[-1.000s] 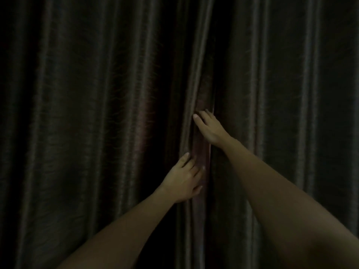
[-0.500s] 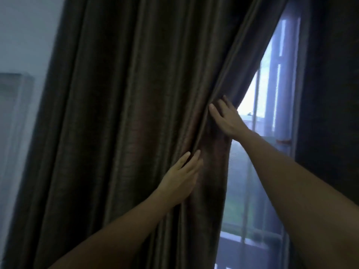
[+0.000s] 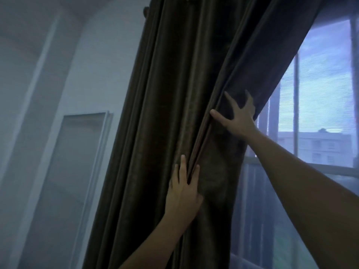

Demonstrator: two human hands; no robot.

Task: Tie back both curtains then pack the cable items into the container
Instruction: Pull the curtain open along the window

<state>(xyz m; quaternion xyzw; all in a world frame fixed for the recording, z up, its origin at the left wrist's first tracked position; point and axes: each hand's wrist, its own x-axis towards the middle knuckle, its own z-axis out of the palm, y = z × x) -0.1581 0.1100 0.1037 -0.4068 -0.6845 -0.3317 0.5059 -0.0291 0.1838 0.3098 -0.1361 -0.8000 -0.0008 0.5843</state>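
i am pressing the curtain [image 3: 174,94] with flat, ungripping hands, right hand [image 3: 239,117] above left hand [image 3: 184,191]; with no real hold, its folds risk sliding across the window [image 3: 320,94] beside my right hand.

The curtain [image 3: 174,94] runs off the top and bottom edges. Outer fingers of the right hand [image 3: 240,118] are lost against its dark edge.

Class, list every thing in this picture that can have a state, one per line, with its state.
Curtain, gathered leftward, untied.
Window, partly uncovered.
Left hand, presses the folds with straight fingers.
Right hand, presses the curtain with fingers spread.
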